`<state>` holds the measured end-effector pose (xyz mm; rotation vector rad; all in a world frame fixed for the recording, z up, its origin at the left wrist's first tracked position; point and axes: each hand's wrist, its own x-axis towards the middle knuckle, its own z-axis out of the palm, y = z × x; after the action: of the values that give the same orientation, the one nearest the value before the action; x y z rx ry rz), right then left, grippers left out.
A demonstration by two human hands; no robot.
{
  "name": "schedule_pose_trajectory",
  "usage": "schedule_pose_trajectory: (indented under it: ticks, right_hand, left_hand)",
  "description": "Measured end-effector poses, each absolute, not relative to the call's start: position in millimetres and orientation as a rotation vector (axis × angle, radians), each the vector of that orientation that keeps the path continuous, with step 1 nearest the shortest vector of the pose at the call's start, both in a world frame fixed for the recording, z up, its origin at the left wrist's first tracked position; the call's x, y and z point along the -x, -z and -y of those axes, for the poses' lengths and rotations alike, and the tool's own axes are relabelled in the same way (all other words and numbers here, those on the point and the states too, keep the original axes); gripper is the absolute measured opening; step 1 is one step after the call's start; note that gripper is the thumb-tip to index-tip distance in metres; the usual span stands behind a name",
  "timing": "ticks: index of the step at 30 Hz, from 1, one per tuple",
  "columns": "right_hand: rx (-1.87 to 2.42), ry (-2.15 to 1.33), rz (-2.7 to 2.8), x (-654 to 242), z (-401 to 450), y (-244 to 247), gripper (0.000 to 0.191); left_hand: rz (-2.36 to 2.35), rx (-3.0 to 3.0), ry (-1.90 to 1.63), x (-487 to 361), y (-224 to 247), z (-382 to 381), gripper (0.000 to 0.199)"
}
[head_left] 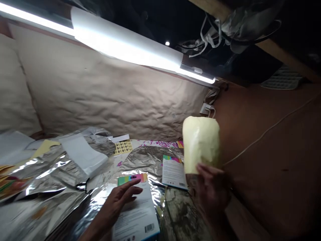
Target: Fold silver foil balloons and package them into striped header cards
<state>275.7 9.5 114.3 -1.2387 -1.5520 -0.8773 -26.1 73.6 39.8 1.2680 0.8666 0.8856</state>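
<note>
My right hand (212,185) is closed on the lower part of a pale yellow, round-cornered sheet (200,144), held upright above the table's right side. A darker strip shows at the sheet's lower edge; its exact kind is unclear. Over a white printed package (137,214) with a colourful top edge and a barcode, my left hand (122,197) hovers or rests with fingers stretched out. Whether it touches the package I cannot tell. A second package (173,172) of the same look lies farther back, left of the yellow sheet.
Silver foil sheets (55,167) cover much of the table's left side, with white translucent paper (84,152) on top. Gold stickers (123,146) lie at the back. A bright tube light (127,47) hangs above, and a cord (265,137) runs along the right wall.
</note>
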Motion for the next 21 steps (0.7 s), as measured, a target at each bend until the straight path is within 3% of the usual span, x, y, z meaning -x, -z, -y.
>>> schedule_pose_trajectory:
  ticks: [4, 13, 17, 21]
  right_hand:
    - [0.882, 0.358, 1.954, -196.0, -13.2, -82.8, 0.058]
    - [0.561, 0.075, 2.144, -164.6, -31.4, -43.3, 0.037]
    - [0.682, -0.096, 2.185, -179.3, -33.3, -48.1, 0.043]
    - [0.98, -0.71, 1.842, -201.6, -57.3, -59.5, 0.053]
  left_hand:
    - [-0.579, -0.932, -0.906, 24.5, -49.2, -70.7, 0.075]
    - [-0.561, -0.393, -1.005, 30.3, -50.4, -75.8, 0.052]
    - [-0.636, -0.433, -1.138, 29.8, -47.8, -73.7, 0.049]
    - [-0.666, -0.418, -1.116, 30.3, -47.7, -75.1, 0.047]
